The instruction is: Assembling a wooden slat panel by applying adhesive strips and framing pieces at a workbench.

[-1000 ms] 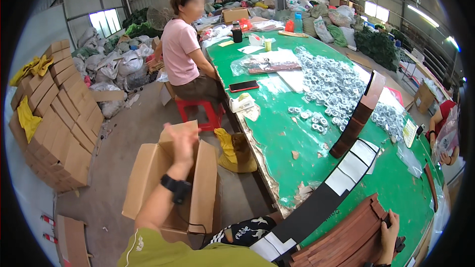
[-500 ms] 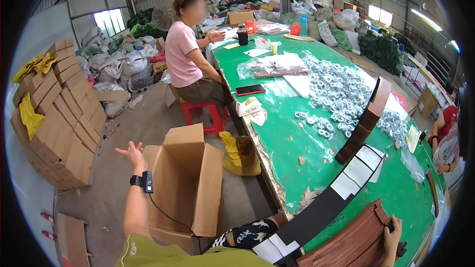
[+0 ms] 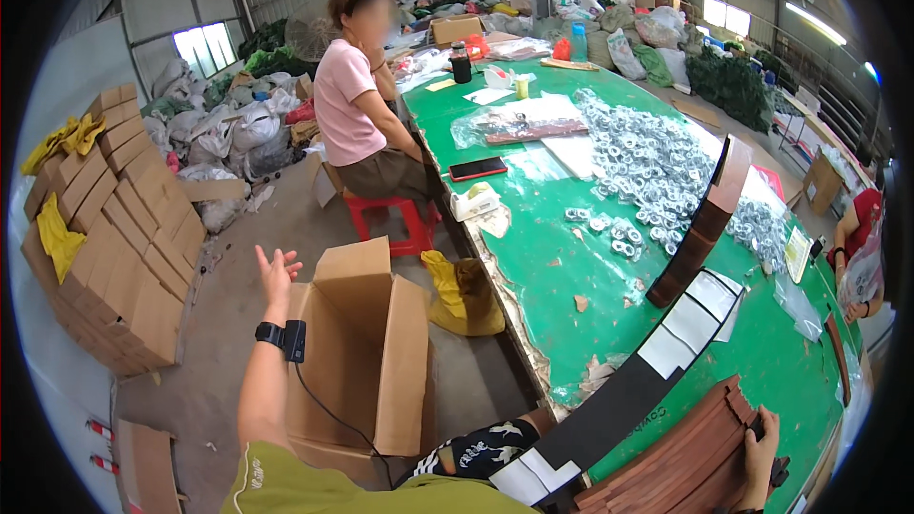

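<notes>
My left hand [image 3: 276,274] is raised with its fingers apart, holding nothing. It is beside an open cardboard box [image 3: 411,362] that stands on the floor. At the lower right my right hand [image 3: 760,447] is closed on the end of a stack of reddish-brown curved strips [image 3: 666,457] lying on the green table [image 3: 514,295]. Left of that stack lies a long black curved strip [image 3: 609,409] with white patches. Beyond it, a dark brown curved piece [image 3: 700,228] stands up from the table.
Many small plastic-wrapped metal parts [image 3: 638,162] cover the table's middle. A phone [image 3: 478,169] lies near the left edge. One co-worker [image 3: 352,105] sits on a red stool [image 3: 409,228]; another [image 3: 862,247] is at far right. Stacked cartons [image 3: 124,238] stand at left.
My left hand has shifted slightly up and right, its fingers pointing more upward. The seated co-worker's hand has gone from over the table to the head. My right hand stays on the strips.
</notes>
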A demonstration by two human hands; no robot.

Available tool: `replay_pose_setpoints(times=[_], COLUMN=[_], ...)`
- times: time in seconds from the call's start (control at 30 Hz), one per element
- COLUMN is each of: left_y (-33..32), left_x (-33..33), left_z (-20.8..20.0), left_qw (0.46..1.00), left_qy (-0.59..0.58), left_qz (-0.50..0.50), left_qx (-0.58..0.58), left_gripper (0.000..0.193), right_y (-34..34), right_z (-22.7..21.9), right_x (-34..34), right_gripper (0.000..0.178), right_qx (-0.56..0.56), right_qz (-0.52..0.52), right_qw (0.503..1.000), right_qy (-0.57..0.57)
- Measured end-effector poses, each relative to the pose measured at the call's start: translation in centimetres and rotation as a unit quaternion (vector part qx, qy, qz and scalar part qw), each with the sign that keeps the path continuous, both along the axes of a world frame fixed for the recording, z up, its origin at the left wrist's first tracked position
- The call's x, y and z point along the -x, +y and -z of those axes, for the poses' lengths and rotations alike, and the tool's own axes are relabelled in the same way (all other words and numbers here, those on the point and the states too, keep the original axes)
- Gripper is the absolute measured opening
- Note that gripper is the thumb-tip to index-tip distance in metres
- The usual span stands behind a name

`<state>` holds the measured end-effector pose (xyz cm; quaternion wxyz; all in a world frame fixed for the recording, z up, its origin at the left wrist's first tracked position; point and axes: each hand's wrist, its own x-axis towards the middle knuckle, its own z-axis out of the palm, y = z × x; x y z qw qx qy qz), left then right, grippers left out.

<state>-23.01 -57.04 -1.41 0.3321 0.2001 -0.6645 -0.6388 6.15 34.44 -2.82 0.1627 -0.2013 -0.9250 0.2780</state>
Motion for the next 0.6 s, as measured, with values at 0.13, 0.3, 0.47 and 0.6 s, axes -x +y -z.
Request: replay_pose_setpoints(times=[0.13, 0.3, 0.47, 0.6], left_y=[-0.9, -1.0, -1.7, 10.1], left_x=[2.7, 5.4, 5.7, 3.2], left_z=[-3.0, -3.3, 2.1, 1.2], left_qw=[0.994, 0.862, 0.833, 0.658], left_qy=[-0.014, -0.162, -0.339, -0.381], left_qz=[-0.009, -0.117, 0.157, 0.395], left_qx=[0.104, 0.467, 0.407, 0.516], left_gripper=[0.079, 0.085, 0.063, 0.061], right_y=[-1.0, -0.8, -0.8, -0.6], right_z=[-0.9, -0.5, -0.6, -0.8], right_x=[0.4, -0.3, 0.4, -0.3], right_gripper=[0.061, 0.06, 0.06, 0.062], right_qx=[0.021, 0.006, 0.008, 0.014], right_qz=[0.001, 0.002, 0.007, 0.003], right_qw=[1.0, 1.0, 1.0, 1.0], right_qy=[-0.01, -0.015, -0.019, -0.022])
